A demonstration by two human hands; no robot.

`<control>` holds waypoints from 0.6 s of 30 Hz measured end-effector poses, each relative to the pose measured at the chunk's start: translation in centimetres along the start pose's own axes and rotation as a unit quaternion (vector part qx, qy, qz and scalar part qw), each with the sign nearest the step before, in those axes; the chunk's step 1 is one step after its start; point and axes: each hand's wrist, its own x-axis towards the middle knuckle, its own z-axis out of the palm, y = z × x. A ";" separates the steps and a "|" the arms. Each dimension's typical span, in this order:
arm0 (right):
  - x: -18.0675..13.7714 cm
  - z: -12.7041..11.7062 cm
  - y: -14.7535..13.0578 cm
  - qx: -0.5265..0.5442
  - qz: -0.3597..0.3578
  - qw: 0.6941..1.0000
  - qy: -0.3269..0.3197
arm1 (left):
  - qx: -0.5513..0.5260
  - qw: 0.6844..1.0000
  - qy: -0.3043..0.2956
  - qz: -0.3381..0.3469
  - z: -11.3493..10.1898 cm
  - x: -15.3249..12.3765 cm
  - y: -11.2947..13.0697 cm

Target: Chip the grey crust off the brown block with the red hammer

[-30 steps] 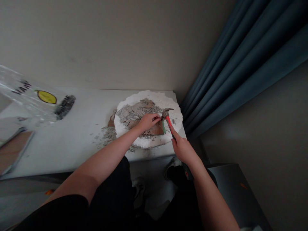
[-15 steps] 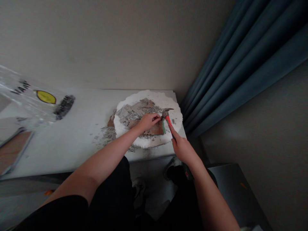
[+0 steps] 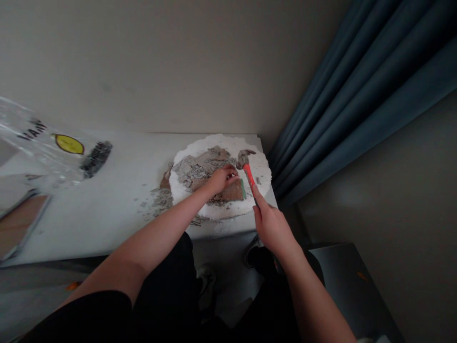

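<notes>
My right hand (image 3: 269, 224) is closed round the red handle of a small claw hammer (image 3: 247, 167), index finger laid along the handle. The hammer's metal head hangs just above the right part of a brown and grey broken slab (image 3: 203, 172). The slab lies on a round white foam disc (image 3: 259, 164) at the table's right end. My left hand (image 3: 220, 179) rests on the slab beside the hammer head, fingers curled in a pinch on something small that I cannot make out.
A white table (image 3: 117, 209) runs along the wall, with grey crumbs (image 3: 157, 200) left of the disc. A clear plastic bag (image 3: 53, 147) with a yellow label lies far left, above a wood-coloured board (image 3: 17, 224). Blue curtains (image 3: 357, 95) hang at the right.
The hammer head has risen and moved slightly away from my left hand's fingers. My right hand shifted a little towards me. The left hand stays on the slab.
</notes>
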 end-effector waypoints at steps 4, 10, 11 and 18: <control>-0.1 0.0 0.1 -0.010 -0.006 1.000 -0.004 | -0.008 1.000 -0.003 -0.001 0.1 0.1 -0.1; -0.5 0.2 0.1 -0.029 -0.005 0.999 -0.014 | 0.005 1.000 -0.006 0.013 0.2 0.2 -0.4; -0.5 0.2 0.1 -0.031 -0.006 0.999 -0.018 | 0.007 1.000 -0.009 0.013 0.2 0.3 -0.5; -0.5 0.3 -0.4 -0.036 -0.012 0.999 -0.027 | 0.027 1.000 0.001 -0.004 0.4 0.3 -0.3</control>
